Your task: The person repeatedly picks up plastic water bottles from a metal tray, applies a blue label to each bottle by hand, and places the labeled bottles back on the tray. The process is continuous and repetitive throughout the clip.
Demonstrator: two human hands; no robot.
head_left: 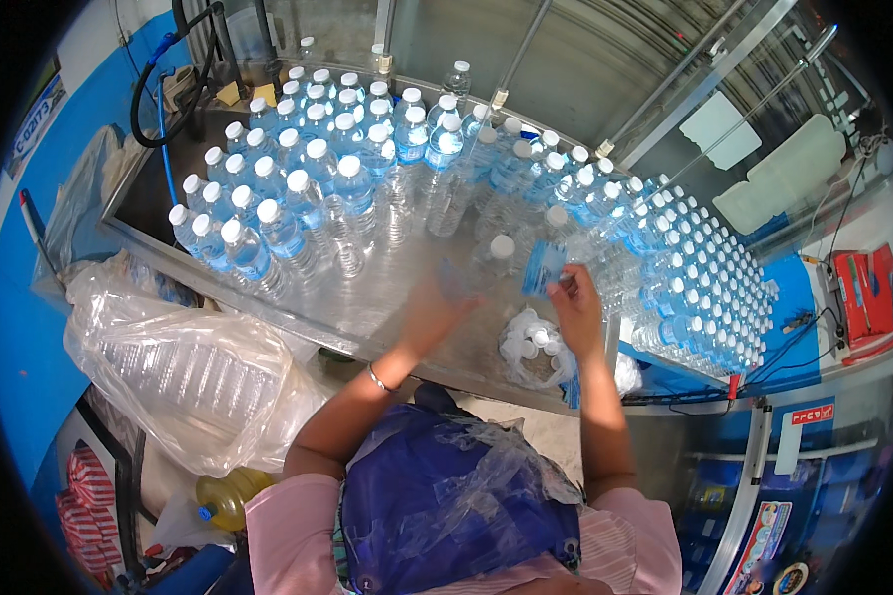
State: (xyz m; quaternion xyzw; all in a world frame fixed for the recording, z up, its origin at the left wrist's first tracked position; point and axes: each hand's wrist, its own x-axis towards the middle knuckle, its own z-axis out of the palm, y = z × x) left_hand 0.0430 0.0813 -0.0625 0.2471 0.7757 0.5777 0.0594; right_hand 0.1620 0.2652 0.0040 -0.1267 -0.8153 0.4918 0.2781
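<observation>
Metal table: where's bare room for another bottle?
Bare patches on the metal table: between the left bottles and the left hand; a smaller one between that hand and the bag of caps. Crowded: the back and far right, packed with bottles, and between the hands, where the right hand holds a blue label.

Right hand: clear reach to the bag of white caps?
Probably yes: the bag of white caps sits close to the right hand, nothing visible between, though that hand holds a blue label.

Bright light glares off the flat grey steel worktop [365,315]; motion blurs my bare left hand [443,305], and straight edges bend toward blackened corners.
</observation>
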